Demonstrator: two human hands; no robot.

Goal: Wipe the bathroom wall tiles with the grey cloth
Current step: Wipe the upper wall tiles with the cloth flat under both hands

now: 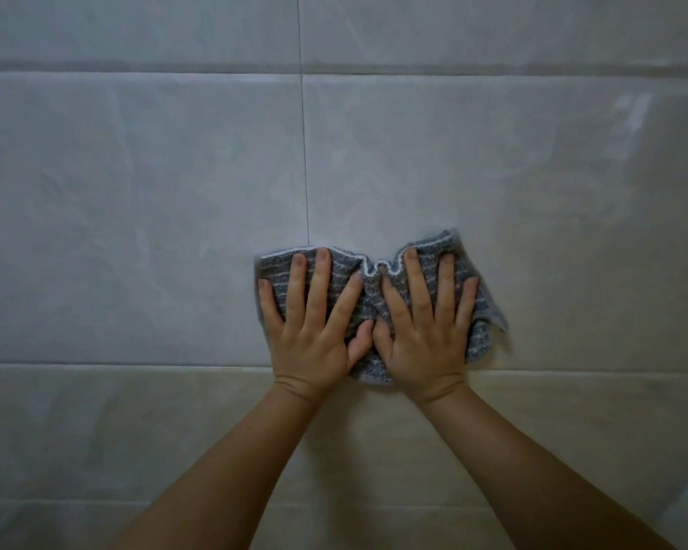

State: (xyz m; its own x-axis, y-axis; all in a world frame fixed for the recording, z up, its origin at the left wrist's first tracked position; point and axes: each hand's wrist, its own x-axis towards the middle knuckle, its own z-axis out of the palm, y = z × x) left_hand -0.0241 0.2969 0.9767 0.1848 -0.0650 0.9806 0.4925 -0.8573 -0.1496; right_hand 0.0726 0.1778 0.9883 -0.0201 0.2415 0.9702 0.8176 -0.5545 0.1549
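Observation:
A grey cloth (374, 295) with thin pale stripes and a white hem lies bunched flat against the wall tiles (175, 216), just right of centre. My left hand (314, 327) presses its left half with spread, straight fingers. My right hand (426, 327) presses the right half the same way. The two thumbs meet in the middle over a fold of cloth. A loose corner hangs out at the cloth's right edge. Much of the cloth is hidden under my palms.
Large pale grey marbled tiles fill the view, with a vertical grout line (304, 152) left of the cloth and horizontal joints above (136, 69) and just below (136, 365) my hands. A glossy reflection (628, 117) shows at the upper right.

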